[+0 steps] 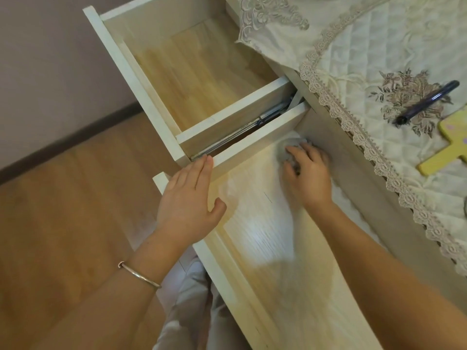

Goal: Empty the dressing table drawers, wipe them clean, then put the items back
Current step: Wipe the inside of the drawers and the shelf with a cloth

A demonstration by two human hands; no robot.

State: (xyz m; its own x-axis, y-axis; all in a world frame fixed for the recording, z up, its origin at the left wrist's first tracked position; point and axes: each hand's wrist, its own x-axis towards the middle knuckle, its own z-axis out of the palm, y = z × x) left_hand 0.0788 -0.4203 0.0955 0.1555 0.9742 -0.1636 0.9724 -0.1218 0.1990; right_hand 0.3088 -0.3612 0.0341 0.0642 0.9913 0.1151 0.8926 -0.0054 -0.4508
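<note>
Two drawers stand pulled out of the dressing table, and both hold nothing but bare, pale wood-grain floors. One grey cloth (286,151) is in use, and two hands are in view.

The far drawer (202,72) is squarish and deep, with white walls. The near drawer (265,236) is longer and shallower, and its floor shows a light sheen. A metal runner shows in the gap between the two.

The right hand (308,178) is in the near drawer's far corner, its fingers curled over the bunched cloth and pressing it against the floor beside the back wall. The left hand (188,205) lies flat, fingers straight and together, on the near drawer's front rim, holding nothing. One silver bangle (139,275) circles its wrist.

On the table's lace-edged quilted cover (353,59) lie one dark curved object (427,101) and one yellow cross-shaped piece (447,152).
</note>
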